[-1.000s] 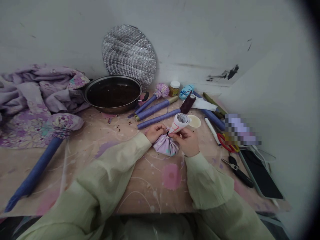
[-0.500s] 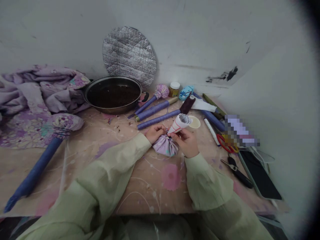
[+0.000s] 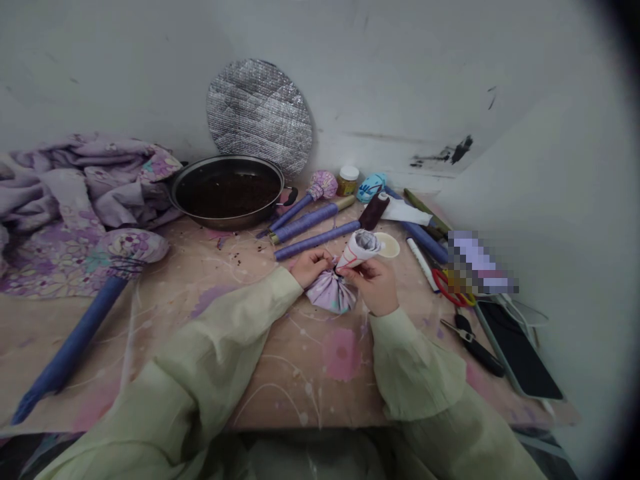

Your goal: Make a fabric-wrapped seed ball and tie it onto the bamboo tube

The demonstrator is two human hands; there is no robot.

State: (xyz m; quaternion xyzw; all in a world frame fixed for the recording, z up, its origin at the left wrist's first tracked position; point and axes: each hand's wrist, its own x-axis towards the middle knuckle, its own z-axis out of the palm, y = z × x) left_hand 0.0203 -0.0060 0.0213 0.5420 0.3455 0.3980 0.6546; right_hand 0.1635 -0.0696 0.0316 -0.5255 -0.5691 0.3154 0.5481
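Note:
A gathered purple cloth bundle (image 3: 331, 297) rests on the table, its folds drawn together at the top. From its neck rises a rolled white paper cone (image 3: 354, 252) with red lines, wide end up and leaning right. My left hand (image 3: 311, 268) is closed, fingertips pinching at the left side of the bundle's neck. Thumb and fingers of my right hand (image 3: 377, 285) grip the lower end of the cone where it meets the cloth. Just behind the cone are a dark thread spool (image 3: 374, 212) and a small pale round lid or dish (image 3: 389, 245).
Blue-wrapped sticks (image 3: 317, 241) lie behind my hands. A dark pan (image 3: 227, 220) stands at the back left beside piled floral cloth (image 3: 55, 187). A cloth-headed blue stick (image 3: 75, 347) lies left. Scissors (image 3: 443, 285), snips (image 3: 480, 350) and a phone (image 3: 523, 353) lie right.
The cone's top has dipped very slightly left and down. Both hands keep the same grip, and the view has shifted a little.

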